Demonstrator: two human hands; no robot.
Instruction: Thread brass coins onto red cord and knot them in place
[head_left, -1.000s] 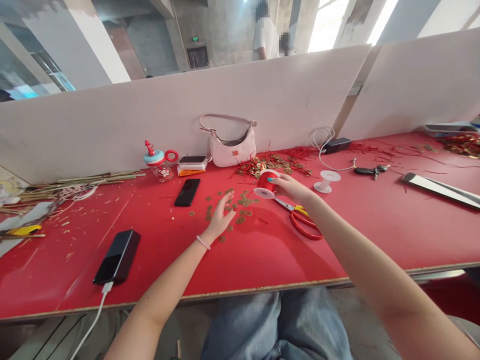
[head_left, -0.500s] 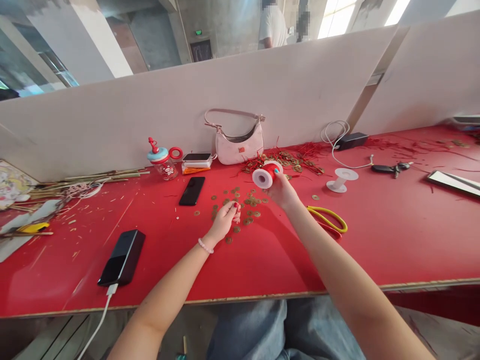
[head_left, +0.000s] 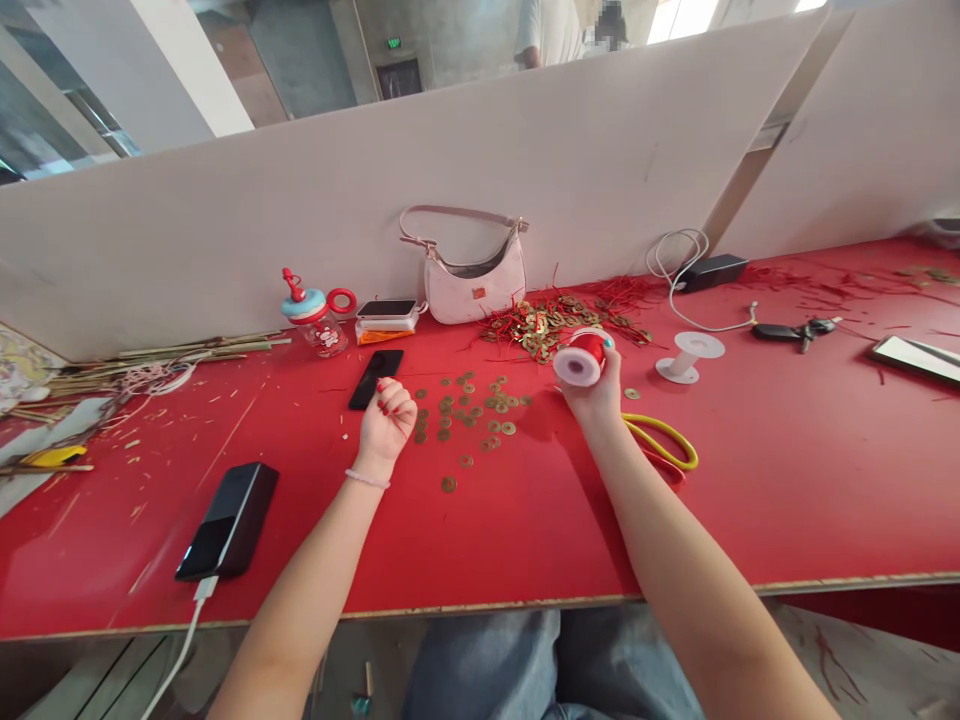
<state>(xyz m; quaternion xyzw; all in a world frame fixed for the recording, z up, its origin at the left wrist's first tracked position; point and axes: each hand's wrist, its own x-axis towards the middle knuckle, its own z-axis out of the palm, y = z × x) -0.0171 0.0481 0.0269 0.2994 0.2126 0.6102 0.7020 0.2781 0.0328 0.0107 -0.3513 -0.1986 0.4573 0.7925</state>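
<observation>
My right hand [head_left: 596,390] is closed around a white spool of red thread [head_left: 578,366], held above the table. My left hand [head_left: 388,425] is curled shut with its red-nailed fingers facing up, beside a black phone [head_left: 366,380]. What its fingers pinch, if anything, is too fine to make out. Between the two hands lie loose brass coins with holes [head_left: 469,412]. Behind the spool is a heap of coins tied with red cords [head_left: 559,325]. Scissors with yellow handles [head_left: 664,440] lie beside my right forearm.
An empty white spool [head_left: 684,358] and keys [head_left: 795,332] lie to the right. A pink handbag [head_left: 476,285], a cup with a straw [head_left: 319,318] and stacked devices [head_left: 386,316] stand along the partition [head_left: 600,170]. A power bank [head_left: 229,522] with a cable sits at front left.
My hands have moved apart: the left has gone left and turned upward, the right has gone right with the spool. The view has shifted slightly.
</observation>
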